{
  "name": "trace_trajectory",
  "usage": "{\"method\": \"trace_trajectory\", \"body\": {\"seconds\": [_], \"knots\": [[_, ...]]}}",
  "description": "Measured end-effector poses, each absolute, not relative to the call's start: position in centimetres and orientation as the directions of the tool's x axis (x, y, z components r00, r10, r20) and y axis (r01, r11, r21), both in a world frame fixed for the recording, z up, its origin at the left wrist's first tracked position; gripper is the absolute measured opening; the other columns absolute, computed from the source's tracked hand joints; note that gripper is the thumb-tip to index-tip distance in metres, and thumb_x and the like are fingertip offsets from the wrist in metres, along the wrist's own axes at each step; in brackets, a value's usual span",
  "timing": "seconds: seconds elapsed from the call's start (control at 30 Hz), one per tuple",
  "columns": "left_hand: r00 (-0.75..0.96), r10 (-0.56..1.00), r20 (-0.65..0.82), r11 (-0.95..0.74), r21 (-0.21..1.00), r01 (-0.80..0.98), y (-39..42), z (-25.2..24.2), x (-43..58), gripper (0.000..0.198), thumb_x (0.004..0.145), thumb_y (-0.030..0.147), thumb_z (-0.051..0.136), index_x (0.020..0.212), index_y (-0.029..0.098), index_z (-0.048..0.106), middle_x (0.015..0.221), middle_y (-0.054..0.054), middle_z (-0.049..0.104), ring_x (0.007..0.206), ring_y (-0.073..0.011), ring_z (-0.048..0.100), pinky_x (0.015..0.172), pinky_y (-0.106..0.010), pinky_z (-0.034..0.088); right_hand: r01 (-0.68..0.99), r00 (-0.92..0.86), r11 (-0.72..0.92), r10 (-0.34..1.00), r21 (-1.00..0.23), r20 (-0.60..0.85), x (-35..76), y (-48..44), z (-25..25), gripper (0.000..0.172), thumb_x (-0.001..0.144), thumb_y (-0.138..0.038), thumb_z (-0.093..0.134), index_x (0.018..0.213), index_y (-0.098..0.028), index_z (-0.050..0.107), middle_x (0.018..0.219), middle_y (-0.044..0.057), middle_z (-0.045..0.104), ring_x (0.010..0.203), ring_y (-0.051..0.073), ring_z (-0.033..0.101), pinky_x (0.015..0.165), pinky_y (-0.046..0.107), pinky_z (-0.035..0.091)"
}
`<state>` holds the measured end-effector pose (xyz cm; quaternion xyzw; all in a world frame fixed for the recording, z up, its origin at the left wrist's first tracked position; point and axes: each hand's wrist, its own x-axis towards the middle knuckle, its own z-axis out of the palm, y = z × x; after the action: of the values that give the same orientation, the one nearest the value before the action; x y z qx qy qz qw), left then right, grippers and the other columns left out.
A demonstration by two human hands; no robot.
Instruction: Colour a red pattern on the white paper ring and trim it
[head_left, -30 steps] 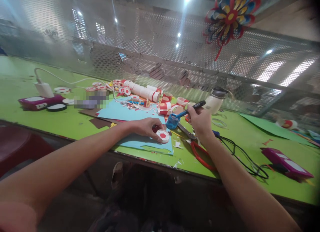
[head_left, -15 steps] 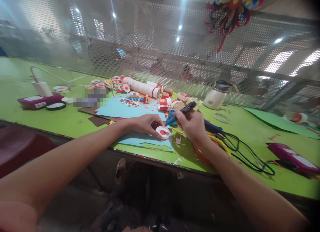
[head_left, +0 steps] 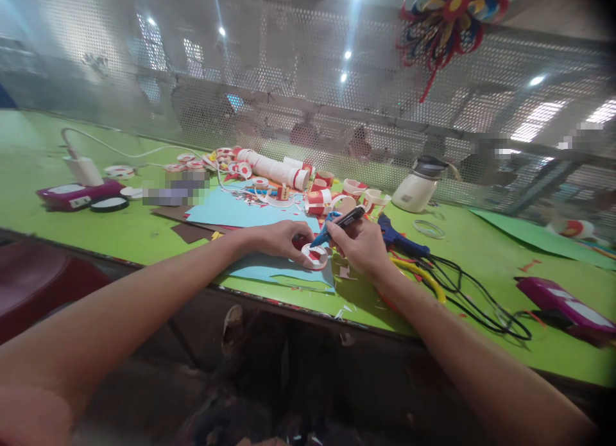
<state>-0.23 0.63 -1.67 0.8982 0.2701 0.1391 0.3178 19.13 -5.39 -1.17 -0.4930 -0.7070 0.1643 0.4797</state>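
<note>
My left hand (head_left: 287, 239) grips a small round white piece with a red patch in its middle (head_left: 319, 260), perhaps a cut paper-cup bottom, by its left rim. This piece rests over a light blue paper sheet (head_left: 269, 269). In my right hand (head_left: 363, 247) is a black and blue marker (head_left: 350, 217), slanted down to the left. Its blue tip is at the upper edge of the round piece; whether it touches I cannot tell. Just right of my right hand lies a blue glue gun (head_left: 402, 239).
Cut red and white paper cups (head_left: 317, 202) and a long white stack of cups (head_left: 272, 168) lie behind my hands. A white jug (head_left: 418, 186) stands at the back right. Purple power strips (head_left: 563, 305) lie at both sides, with black cable loops (head_left: 481, 305) on the right.
My right hand has moved left and slightly down, bringing the marker tip from beside the round piece over its upper edge. My left hand keeps its hold.
</note>
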Motion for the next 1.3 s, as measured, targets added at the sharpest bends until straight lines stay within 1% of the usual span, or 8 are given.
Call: {"method": "trace_trajectory", "body": {"seconds": [0.13,0.3,0.57,0.67,0.8,1.03,1.3], "knots": [[0.82,0.566,0.083,-0.654,0.652,0.385,0.61,-1.62,-0.22,0.044,0.064,0.05,0.074,0.086,0.015,0.057,0.078,0.001,0.049,0.07,-0.0116,0.043,0.063,-0.025,0.033,0.55,-0.058,0.457,0.856,-0.699,0.514,19.1,-5.38,-1.21,0.031,0.081,-0.042,0.057,0.076,-0.013,0.065,0.051,0.0,0.058,0.041,0.01,0.045,0.042,0.025,0.034],[0.826,0.554,0.103,-0.662,0.656,0.362,0.76,-1.82,-0.23,0.044,0.066,0.05,0.073,0.088,0.015,0.058,0.08,0.0,0.05,0.071,-0.0117,0.043,0.064,-0.025,0.034,0.552,-0.066,0.447,0.865,-0.704,0.497,19.09,-5.36,-1.28,0.03,0.081,-0.043,0.057,0.077,-0.014,0.064,0.052,0.0,0.058,0.044,0.011,0.047,0.043,0.025,0.035],[0.824,0.56,0.09,-0.657,0.654,0.374,0.55,-1.55,-0.15,0.043,0.065,0.05,0.073,0.084,0.015,0.057,0.076,0.002,0.047,0.068,-0.0106,0.041,0.063,-0.025,0.032,0.546,-0.088,0.458,0.864,-0.701,0.496,19.1,-5.52,-1.21,0.029,0.082,-0.042,0.056,0.071,-0.016,0.062,0.052,-0.001,0.056,0.045,0.011,0.046,0.045,0.025,0.035],[0.826,0.556,0.092,-0.659,0.654,0.371,0.53,-1.5,-0.16,0.043,0.065,0.05,0.073,0.085,0.016,0.057,0.076,0.002,0.047,0.068,-0.0107,0.041,0.063,-0.025,0.032,0.55,-0.092,0.462,0.861,-0.696,0.5,19.11,-5.55,-1.15,0.03,0.082,-0.042,0.056,0.069,-0.016,0.062,0.05,-0.001,0.054,0.045,0.011,0.046,0.044,0.025,0.035],[0.83,0.549,0.094,-0.672,0.64,0.372,0.61,-1.56,-0.21,0.043,0.066,0.049,0.072,0.087,0.015,0.058,0.077,0.001,0.048,0.068,-0.0111,0.042,0.062,-0.025,0.032,0.557,-0.094,0.466,0.858,-0.687,0.506,19.11,-5.51,-1.21,0.029,0.082,-0.042,0.056,0.073,-0.016,0.063,0.052,-0.002,0.056,0.045,0.011,0.046,0.045,0.025,0.035],[0.824,0.558,0.094,-0.67,0.638,0.381,0.54,-1.56,-0.17,0.046,0.065,0.052,0.072,0.089,0.015,0.059,0.078,0.001,0.05,0.069,-0.0115,0.043,0.062,-0.025,0.031,0.571,-0.092,0.457,0.861,-0.682,0.5,19.04,-5.47,-1.14,0.03,0.082,-0.043,0.056,0.069,-0.017,0.061,0.05,-0.002,0.055,0.045,0.012,0.047,0.045,0.026,0.035],[0.825,0.558,0.087,-0.671,0.632,0.387,0.64,-1.61,-0.14,0.044,0.066,0.051,0.073,0.087,0.015,0.058,0.076,0.001,0.048,0.067,-0.0113,0.041,0.061,-0.026,0.031,0.567,-0.103,0.459,0.863,-0.684,0.494,19.0,-5.45,-1.21,0.029,0.083,-0.042,0.056,0.067,-0.017,0.06,0.05,-0.002,0.053,0.046,0.011,0.045,0.045,0.026,0.035]]}}
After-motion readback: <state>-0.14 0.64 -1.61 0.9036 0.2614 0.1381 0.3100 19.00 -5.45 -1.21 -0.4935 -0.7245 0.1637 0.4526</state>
